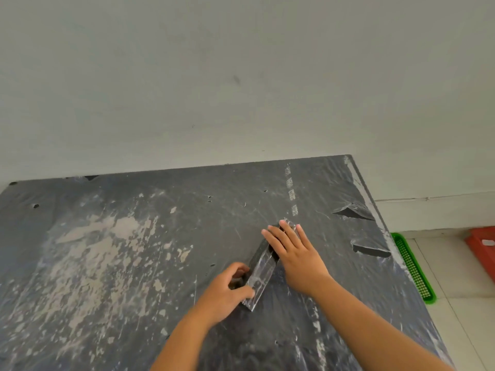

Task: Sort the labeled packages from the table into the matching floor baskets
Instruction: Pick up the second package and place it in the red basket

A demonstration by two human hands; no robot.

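Note:
A long narrow package [261,274] wrapped in shiny clear film lies at an angle on the dark table [134,236]. My left hand [227,290] grips its near end, thumb on top and fingers curled along its left side. My right hand [292,253] lies flat over its far end with the fingers spread. No label on the package can be read. On the floor to the right of the table stand a green basket [413,269] and a red basket [480,245], both only partly in view.
The table's black covering is scuffed, with pale worn patches on the left and torn flaps [371,249] near the right edge. A plain grey wall stands behind the table. Pale floor tiles show at the right.

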